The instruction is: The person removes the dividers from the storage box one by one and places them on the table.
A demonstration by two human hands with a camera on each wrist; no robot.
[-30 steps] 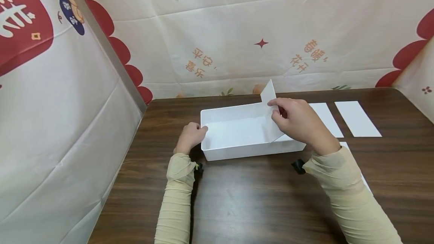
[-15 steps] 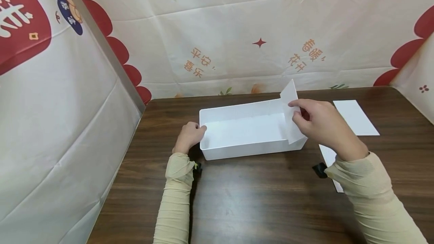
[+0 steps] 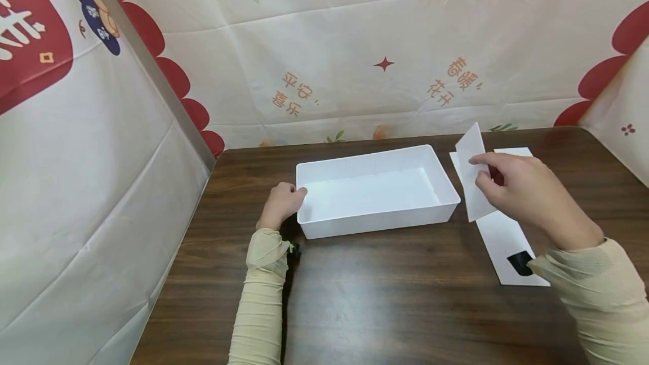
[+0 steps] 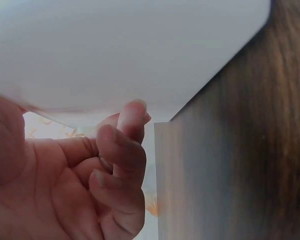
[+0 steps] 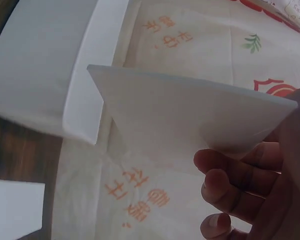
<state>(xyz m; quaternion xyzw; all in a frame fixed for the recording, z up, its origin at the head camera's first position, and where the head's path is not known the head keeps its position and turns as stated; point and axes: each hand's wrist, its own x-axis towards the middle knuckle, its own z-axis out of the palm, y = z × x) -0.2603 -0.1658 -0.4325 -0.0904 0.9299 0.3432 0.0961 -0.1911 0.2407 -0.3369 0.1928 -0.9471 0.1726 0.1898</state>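
Right hand [image 3: 527,193] pinches a card [image 3: 474,170] near the table's right edge; left hand [image 3: 281,203], fingers curled, grips the tray's [image 3: 375,224] left end.

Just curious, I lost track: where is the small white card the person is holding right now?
In the head view, the small white card is pinched in the right hand, just right of the white plastic tray.

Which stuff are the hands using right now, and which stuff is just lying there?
In use:
- white tray, steadied at its end by the left hand
- white card, pinched by the right hand, beside the tray

Just lying there:
- white strip on the table
- another white strip behind the right hand
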